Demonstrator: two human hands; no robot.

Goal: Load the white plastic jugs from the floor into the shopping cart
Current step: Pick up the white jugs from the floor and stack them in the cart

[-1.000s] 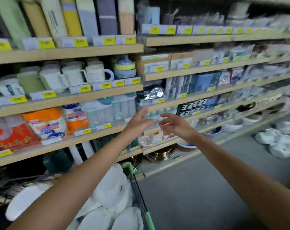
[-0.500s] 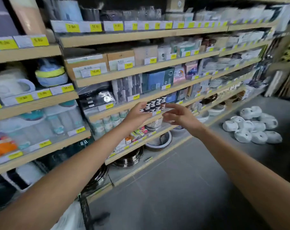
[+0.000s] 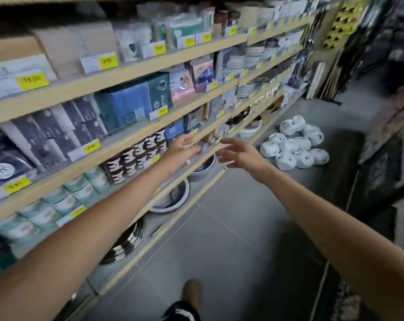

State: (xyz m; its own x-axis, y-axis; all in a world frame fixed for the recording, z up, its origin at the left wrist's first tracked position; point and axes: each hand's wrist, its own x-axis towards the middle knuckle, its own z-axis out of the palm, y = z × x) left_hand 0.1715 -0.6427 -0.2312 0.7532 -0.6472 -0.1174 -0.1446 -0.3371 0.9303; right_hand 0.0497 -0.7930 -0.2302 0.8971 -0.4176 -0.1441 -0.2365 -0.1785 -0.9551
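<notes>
I am getting a fairly bright aisle under soft, even light. The fronts of the shelves (image 3: 126, 72) are catching it while the recesses beneath each board are sinking into shadow. The grey floor (image 3: 231, 228) is showing only faint, diffuse shading. Motion blur is smearing most of the picture: the yellow price tags (image 3: 107, 61) are coming through as unreadable smudges, and the left hand (image 3: 180, 149) and right hand (image 3: 240, 154) are looking soft-edged. The wide lens is bending the shelf edges toward the borders. The right side is falling dark and murky. Stacked metal bowls (image 3: 124, 244) are throwing small glints.
</notes>
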